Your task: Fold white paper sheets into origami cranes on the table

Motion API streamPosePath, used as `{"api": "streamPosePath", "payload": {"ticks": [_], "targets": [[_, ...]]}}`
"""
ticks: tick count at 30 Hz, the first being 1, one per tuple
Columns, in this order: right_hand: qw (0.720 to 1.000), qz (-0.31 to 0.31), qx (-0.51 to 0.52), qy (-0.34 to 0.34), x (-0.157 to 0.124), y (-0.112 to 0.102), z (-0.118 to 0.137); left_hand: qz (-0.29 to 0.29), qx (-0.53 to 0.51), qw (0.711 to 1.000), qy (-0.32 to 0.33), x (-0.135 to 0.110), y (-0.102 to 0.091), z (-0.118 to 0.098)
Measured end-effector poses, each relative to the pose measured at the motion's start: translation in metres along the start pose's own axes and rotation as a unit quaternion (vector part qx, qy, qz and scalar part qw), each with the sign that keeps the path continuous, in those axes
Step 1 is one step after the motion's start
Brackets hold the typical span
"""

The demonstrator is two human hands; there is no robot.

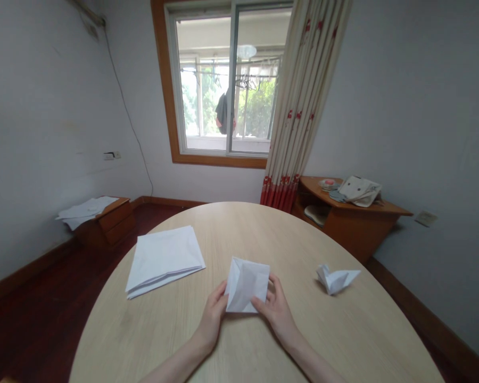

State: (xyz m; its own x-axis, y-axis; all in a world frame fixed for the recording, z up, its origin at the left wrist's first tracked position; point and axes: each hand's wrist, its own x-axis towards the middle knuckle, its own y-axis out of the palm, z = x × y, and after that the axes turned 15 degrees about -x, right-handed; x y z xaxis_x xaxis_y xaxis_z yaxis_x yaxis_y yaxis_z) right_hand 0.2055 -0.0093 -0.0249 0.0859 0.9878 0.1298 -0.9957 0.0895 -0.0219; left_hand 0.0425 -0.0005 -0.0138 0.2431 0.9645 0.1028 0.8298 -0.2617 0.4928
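Note:
A folded square of white paper (245, 284) is held up over the near middle of the table, with crease lines and a folded flap showing on its face. My left hand (213, 314) grips its left edge, the fingers partly behind it. On the right side, my right hand (277, 311) pinches the sheet, thumb on the front near the lower edge and fingers behind. To the right lies a folded white paper bird (337, 279). A stack of white paper sheets (165, 258) rests on the left, its near edges slightly fanned.
The round wooden table (239, 223) has a curved edge all around. Behind it stand a wooden cabinet (355, 226) with a cloth bag (360, 190) on top, a long curtain (299, 106) and a window. At left is a low drawer unit (117, 221) bearing papers.

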Motion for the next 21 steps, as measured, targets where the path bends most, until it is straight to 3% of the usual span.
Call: {"api": "streamPosePath", "payload": {"ticks": [4, 8, 16, 21], "targets": [[0.999, -0.027, 0.016, 0.014, 0.001, -0.002, 0.002, 0.017, -0.045, 0.999, -0.004, 0.001, -0.006, 0.006], [0.999, 0.022, 0.035, 0.025, 0.0, -0.002, 0.004, 0.002, -0.043, 0.999, 0.017, 0.003, -0.008, 0.006], [0.997, 0.069, -0.01, 0.037, -0.003, -0.002, 0.005, -0.129, 0.039, 0.99, 0.038, 0.005, 0.0, -0.005], [0.999, 0.02, -0.001, 0.04, -0.002, -0.004, 0.006, -0.113, 0.059, 0.992, 0.02, 0.006, -0.005, -0.008]]}}
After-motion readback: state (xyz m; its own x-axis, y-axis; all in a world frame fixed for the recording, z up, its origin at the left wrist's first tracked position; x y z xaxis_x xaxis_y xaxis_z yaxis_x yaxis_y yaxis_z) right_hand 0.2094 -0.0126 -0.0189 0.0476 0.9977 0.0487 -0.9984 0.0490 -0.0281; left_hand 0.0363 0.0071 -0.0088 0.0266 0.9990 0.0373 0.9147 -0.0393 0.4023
